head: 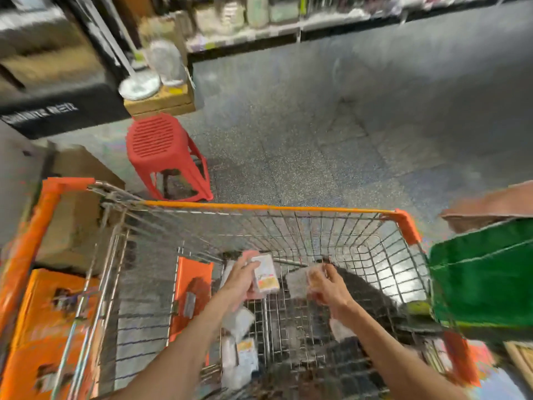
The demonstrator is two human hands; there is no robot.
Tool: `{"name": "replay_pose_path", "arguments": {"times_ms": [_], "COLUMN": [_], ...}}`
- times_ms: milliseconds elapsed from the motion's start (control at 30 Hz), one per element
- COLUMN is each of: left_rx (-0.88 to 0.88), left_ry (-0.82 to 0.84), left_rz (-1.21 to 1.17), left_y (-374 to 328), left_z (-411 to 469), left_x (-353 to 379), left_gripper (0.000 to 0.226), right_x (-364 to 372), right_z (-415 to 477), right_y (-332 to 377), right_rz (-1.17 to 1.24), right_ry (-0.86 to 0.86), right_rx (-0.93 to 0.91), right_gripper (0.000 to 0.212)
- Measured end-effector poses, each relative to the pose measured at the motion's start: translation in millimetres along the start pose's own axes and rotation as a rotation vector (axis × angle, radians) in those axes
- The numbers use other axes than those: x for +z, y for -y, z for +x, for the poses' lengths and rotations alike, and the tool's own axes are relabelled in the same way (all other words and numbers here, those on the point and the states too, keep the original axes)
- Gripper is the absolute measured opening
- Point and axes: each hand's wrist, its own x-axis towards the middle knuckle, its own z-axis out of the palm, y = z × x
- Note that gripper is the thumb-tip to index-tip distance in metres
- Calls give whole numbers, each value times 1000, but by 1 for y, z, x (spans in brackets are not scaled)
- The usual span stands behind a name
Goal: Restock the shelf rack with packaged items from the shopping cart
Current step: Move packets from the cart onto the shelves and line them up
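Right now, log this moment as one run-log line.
stage: picking from cart | left hand: grips white packet | right hand: grips grey packet | loose packets: on cart floor

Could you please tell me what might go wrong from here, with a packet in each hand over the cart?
1. The left hand holds a labelled packet and the right hand a grey packet. With no hand free, a loose grip could drop one into the shopping cart.
2. The red stool stands just beyond the cart and is likely a trip hazard when walking to the shelf rack behind it.
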Motion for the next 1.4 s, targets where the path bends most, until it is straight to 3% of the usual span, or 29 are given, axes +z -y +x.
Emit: {"name": "replay_pose_path", "arguments": {"times_ms": [67, 267, 400, 433, 500, 600, 667, 733, 867, 967, 1067, 1200, 1267, 1400], "left_rx": [81, 311, 543, 621, 689, 839, 935, 921, 931, 960, 924, 945, 1047, 1840], "left_ry": [44, 76, 119, 184, 234, 471, 637, 800, 1001, 1082, 1124, 1256, 1231, 715], "left_rz": [4, 107, 145, 191, 179, 239, 279, 256, 169, 164, 150, 257, 365, 597], "left_y": [-17, -69, -105, -110, -119, -128, -131, -127, -118, -111, -102, -97, -98, -104], "left_z": [-34, -111, -172, -199, -215, -286, -328, -370, -452, -501, -530, -564, -567, -567], "left_x": [1, 36, 88, 115, 134, 198, 244, 281, 351, 410, 459, 509, 531, 576], "left_gripper": [26, 31, 40, 47, 53, 37, 45, 48, 27, 25, 41, 63, 71, 72], "right_x": [-5, -47, -99, -122, -140, -189, -220, -245, -299, -342, -369, -412, -433, -479], "right_z": [-41, -135, -204, -244, -266, -345, -395, -434, -513, -571, -605, -639, -649, -657], "right_y": [18, 48, 56, 49, 52, 43, 38, 34, 24, 15, 5, -4, -7, -5], "right_rz": [-30, -87, -23, -18, -42, 26, 70, 133, 385, 507, 503, 495, 494, 382], "right_ry": [18, -198, -370, -461, -476, -673, -828, -918, -1081, -1148, -1165, -1210, -1227, -1343], "right_rx": [-122, -292, -424, -453, -480, -584, -645, -658, -701, -730, -730, -705, -693, -568], "right_gripper": [20, 48, 41, 37, 27, 20, 14, 15, 31, 40, 55, 31, 28, 53]}}
